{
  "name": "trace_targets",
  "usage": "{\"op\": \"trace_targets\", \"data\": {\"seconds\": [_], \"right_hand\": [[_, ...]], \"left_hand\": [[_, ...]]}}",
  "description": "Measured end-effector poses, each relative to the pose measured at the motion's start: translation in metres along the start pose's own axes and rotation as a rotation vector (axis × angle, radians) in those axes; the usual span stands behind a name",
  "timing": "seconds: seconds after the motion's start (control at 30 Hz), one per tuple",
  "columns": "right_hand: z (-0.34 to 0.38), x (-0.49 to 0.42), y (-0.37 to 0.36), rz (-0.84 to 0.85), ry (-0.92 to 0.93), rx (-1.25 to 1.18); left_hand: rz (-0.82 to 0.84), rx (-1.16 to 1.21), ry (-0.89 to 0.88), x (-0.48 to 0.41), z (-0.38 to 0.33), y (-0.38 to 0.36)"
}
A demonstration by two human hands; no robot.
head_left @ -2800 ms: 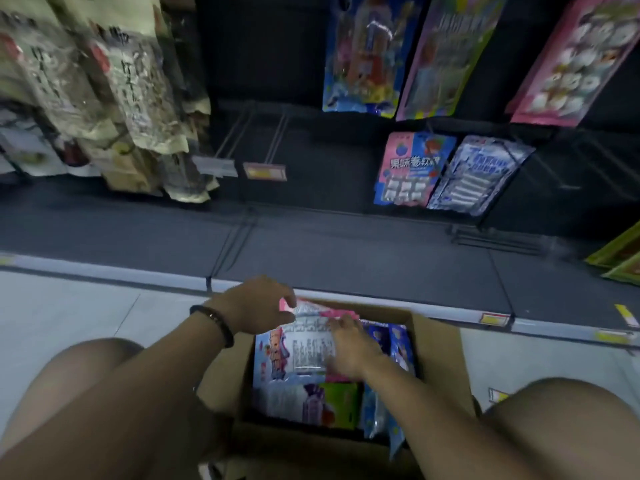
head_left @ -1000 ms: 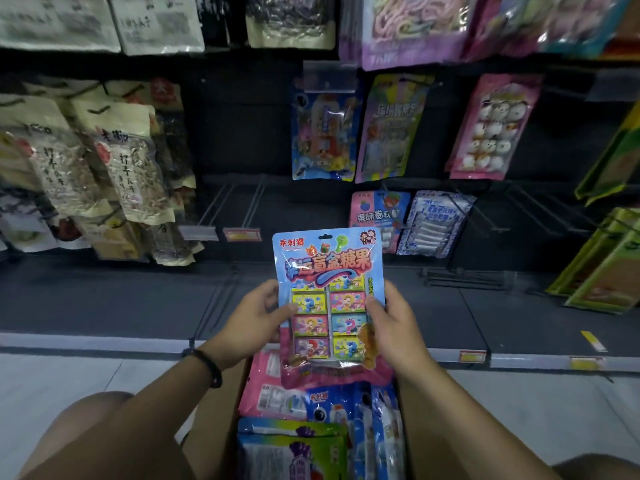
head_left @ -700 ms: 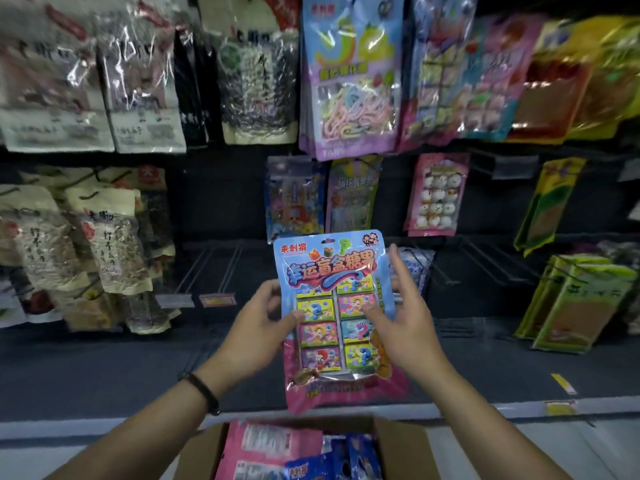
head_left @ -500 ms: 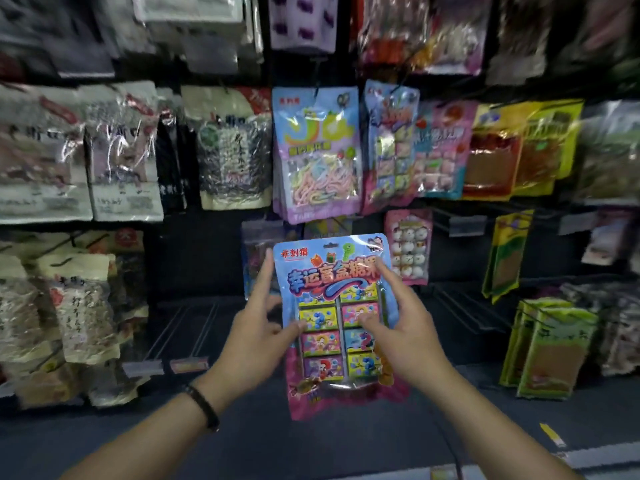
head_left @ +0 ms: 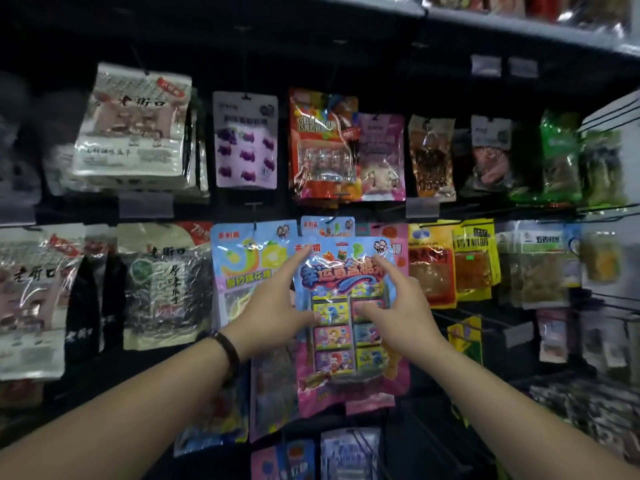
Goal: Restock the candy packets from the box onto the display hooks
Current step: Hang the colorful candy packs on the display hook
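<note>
You're mid-hang: left hand and right hand each pinch the candy packet by its sides. Next, guide its top hole toward twelve o'clock, over the matching packet.
</note>
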State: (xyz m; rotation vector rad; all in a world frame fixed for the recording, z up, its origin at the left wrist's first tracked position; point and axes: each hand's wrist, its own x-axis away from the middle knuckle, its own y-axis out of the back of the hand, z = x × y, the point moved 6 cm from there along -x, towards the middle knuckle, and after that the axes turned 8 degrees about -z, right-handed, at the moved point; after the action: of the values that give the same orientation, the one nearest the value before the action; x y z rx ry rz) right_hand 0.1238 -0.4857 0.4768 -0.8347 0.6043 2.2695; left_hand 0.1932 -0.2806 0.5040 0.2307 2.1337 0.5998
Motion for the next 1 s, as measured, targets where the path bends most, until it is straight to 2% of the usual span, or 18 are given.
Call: {"op": "trace_targets", "data": {"seconds": [0.3, 0.5, 0.77, 1.0], "right_hand": [[-0.002, -0.094, -0.005, -0.032, 0.006, -0.057], [-0.011, -0.115, -0.019, -0.020, -0.073, -0.042], [-0.029, -0.133, -0.040, -0.062, -0.060, 0.005], [-0.055, -0.153, -0.065, 0.018, -0.112, 0.099]], "left_hand": [[-0.001, -0.188, 0.055, -0.094, -0.010, -0.007], [0.002, -0.205, 0.155, -0.110, 0.010, -0.012], [0.022, -0.301, 0.203, -0.124, 0.020, -0.012], [0.040, -0.433, 0.188, -0.134, 0.028, -0.020]]}}
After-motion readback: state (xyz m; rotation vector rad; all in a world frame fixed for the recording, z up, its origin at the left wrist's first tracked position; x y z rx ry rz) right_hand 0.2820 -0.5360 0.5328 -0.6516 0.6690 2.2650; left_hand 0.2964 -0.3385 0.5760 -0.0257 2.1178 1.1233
